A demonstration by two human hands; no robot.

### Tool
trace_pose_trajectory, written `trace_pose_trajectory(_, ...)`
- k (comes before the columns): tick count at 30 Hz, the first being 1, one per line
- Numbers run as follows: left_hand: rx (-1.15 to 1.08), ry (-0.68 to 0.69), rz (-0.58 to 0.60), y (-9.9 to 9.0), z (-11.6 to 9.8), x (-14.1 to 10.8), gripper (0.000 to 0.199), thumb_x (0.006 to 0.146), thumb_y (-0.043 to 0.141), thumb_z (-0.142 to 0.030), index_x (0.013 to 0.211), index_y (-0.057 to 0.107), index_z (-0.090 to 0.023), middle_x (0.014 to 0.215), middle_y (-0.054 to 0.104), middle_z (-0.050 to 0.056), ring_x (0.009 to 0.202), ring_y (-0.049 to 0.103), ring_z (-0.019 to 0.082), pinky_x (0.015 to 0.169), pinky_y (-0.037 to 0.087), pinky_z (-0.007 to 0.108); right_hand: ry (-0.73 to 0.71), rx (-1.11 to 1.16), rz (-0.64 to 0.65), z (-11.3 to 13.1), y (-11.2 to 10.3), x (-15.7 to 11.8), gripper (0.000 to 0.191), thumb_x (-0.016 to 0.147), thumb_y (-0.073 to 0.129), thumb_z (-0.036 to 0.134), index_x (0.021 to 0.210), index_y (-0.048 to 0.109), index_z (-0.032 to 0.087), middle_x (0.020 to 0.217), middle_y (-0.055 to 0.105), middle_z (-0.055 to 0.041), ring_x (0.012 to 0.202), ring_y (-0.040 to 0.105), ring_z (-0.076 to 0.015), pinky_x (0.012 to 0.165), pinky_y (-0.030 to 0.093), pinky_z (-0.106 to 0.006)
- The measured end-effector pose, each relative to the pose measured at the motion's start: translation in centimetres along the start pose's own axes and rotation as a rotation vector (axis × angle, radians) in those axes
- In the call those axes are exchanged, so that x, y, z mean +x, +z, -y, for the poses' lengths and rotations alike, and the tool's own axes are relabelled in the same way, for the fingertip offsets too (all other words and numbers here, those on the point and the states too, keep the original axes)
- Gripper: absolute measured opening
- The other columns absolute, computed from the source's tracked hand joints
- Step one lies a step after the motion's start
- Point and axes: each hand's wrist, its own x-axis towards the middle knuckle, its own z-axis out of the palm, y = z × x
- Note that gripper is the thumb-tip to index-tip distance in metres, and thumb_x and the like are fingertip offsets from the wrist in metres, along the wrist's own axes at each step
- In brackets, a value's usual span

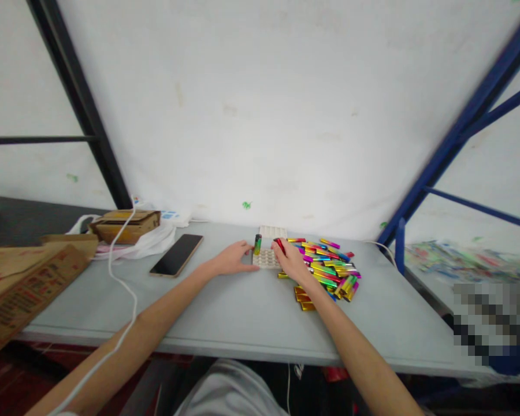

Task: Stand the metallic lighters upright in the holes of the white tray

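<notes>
A white tray with rows of round holes (266, 260) lies on the grey table between my hands. One green and gold tube (257, 245) with a dark top stands upright at its left side. My left hand (237, 258) is at the tray's left edge, thumb and fingers apart, close to that tube. My right hand (289, 259) holds a red tube (279, 245) with a dark end, tilted, over the tray's right part. Right of the tray lies a loose pile of shiny multicoloured tubes (329, 268), partly behind my right hand and forearm.
Behind the tray is another white piece (273, 231) against the wall. A dark phone (177, 255) lies on the left of the table (242, 323). Farther left are cardboard boxes (34, 283) and white plastic bags. A white cable (134, 300) hangs across my left forearm.
</notes>
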Motion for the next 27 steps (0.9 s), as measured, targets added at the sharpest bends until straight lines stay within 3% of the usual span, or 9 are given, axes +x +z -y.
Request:
trace_pose_trajectory(2, -0.007, 0.0, -0.015, 0.1, 0.1, 0.0, 0.063, 0.079, 0.066, -0.071, 0.107, 0.068, -0.015, 0.099, 0.064, 0.01, 0.089, 0.062, 0.027, 0.082, 0.05, 0.037, -0.065, 0.033, 0.066, 0.1, 0.2, 0.1, 0.044, 0.106, 0.033, 0.052, 0.082, 0.055, 0.022, 0.076, 0.064, -0.0018, 0.071, 0.058, -0.0178, 0.069, 0.041, -0.027)
trace_pose_trajectory(7, 0.005, -0.004, -0.018, 0.2, 0.1, 0.1, 0.063, 0.079, 0.067, -0.071, 0.106, 0.069, -0.014, 0.098, 0.066, 0.011, 0.088, 0.063, 0.028, 0.082, 0.05, 0.037, -0.172, -0.085, 0.064, 0.3, 0.9, 0.5, 0.056, 0.108, 0.03, 0.056, 0.071, 0.053, 0.021, 0.072, 0.063, -0.0027, 0.069, 0.054, -0.0172, 0.07, 0.039, -0.028)
trace_pose_trajectory(10, 0.012, -0.007, -0.022, 0.3, 0.0, 0.1, 0.062, 0.079, 0.067, -0.07, 0.107, 0.069, -0.014, 0.099, 0.066, 0.011, 0.089, 0.063, 0.028, 0.083, 0.051, 0.037, -0.178, -0.136, 0.078, 0.3, 1.2, 0.7, 0.054, 0.108, 0.036, 0.054, 0.071, 0.057, 0.02, 0.067, 0.063, -0.0014, 0.061, 0.052, -0.0158, 0.066, 0.036, -0.028)
trace_pose_trajectory(14, 0.036, -0.008, -0.013, 0.2, -0.2, 0.1, 0.064, 0.08, 0.066, -0.07, 0.109, 0.069, -0.013, 0.1, 0.067, 0.012, 0.09, 0.063, 0.028, 0.083, 0.051, 0.037, -0.117, -0.158, 0.005, 0.1, 1.4, 1.0, 0.051, 0.108, 0.039, 0.051, 0.073, 0.06, 0.02, 0.067, 0.066, -0.0026, 0.062, 0.058, -0.0172, 0.065, 0.037, -0.027)
trace_pose_trajectory(21, 0.03, -0.001, -0.028, 0.1, -0.3, 0.1, 0.059, 0.078, 0.069, -0.066, 0.107, 0.071, -0.015, 0.098, 0.068, 0.01, 0.09, 0.063, 0.028, 0.083, 0.051, 0.036, -0.183, -0.275, 0.162, -0.2, 1.7, 1.2, 0.03, 0.109, 0.046, 0.037, 0.096, 0.066, 0.018, 0.087, 0.076, -0.0076, 0.078, 0.069, -0.0204, 0.069, 0.041, -0.027)
trace_pose_trajectory(27, 0.035, 0.01, -0.021, 0.3, -0.1, 0.1, 0.058, 0.079, 0.069, -0.066, 0.107, 0.07, -0.015, 0.099, 0.067, 0.011, 0.089, 0.063, 0.028, 0.083, 0.05, 0.037, -0.303, -0.435, 0.279, 0.0, 1.5, 2.0, 0.03, 0.11, 0.044, 0.041, 0.109, 0.065, 0.019, 0.095, 0.077, -0.008, 0.086, 0.071, -0.0204, 0.073, 0.041, -0.028)
